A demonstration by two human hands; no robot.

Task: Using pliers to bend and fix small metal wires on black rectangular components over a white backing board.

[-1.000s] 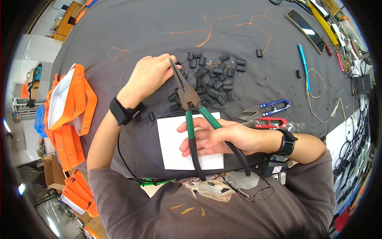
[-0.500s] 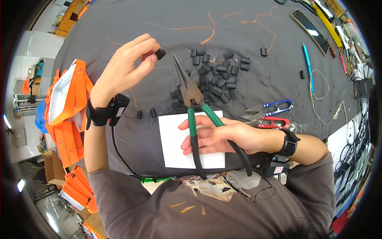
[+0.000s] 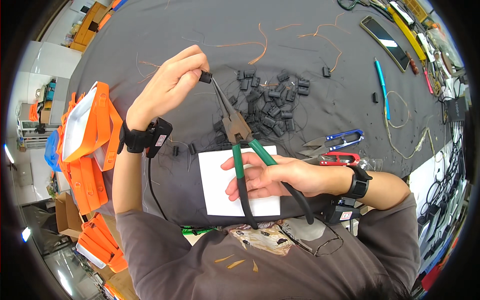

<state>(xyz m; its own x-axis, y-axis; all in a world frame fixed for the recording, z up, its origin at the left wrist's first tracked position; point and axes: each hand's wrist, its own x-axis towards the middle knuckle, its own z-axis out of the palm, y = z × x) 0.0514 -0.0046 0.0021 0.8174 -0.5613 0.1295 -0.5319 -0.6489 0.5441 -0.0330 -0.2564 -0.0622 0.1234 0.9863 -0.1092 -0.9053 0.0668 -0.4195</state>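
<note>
My left hand (image 3: 170,85) pinches a small black cylindrical piece (image 3: 205,77) between thumb and forefinger. Long-nose pliers (image 3: 236,127) with green and black handles rest in my right hand (image 3: 285,177), which grips them over a sheet of white paper (image 3: 212,187). Their long jaws point away from me, and the tips meet the edge of the black piece; whether they bite on it I cannot make out. Just right of the jaws lies a heap of similar black pieces (image 3: 270,107) with thin dark wires sticking out.
Blue-handled snips (image 3: 345,139) and red-handled snips (image 3: 340,159) lie right of the paper. Farther right are a teal pen (image 3: 382,87), a phone (image 3: 385,42) and tangled cables. Copper strands (image 3: 260,45) lie at the back. Orange straps (image 3: 92,145) hang at the left.
My left hand has moved slightly right and down with the black piece, bringing it against the pliers' tips. My right hand keeps its hold on the pliers.
</note>
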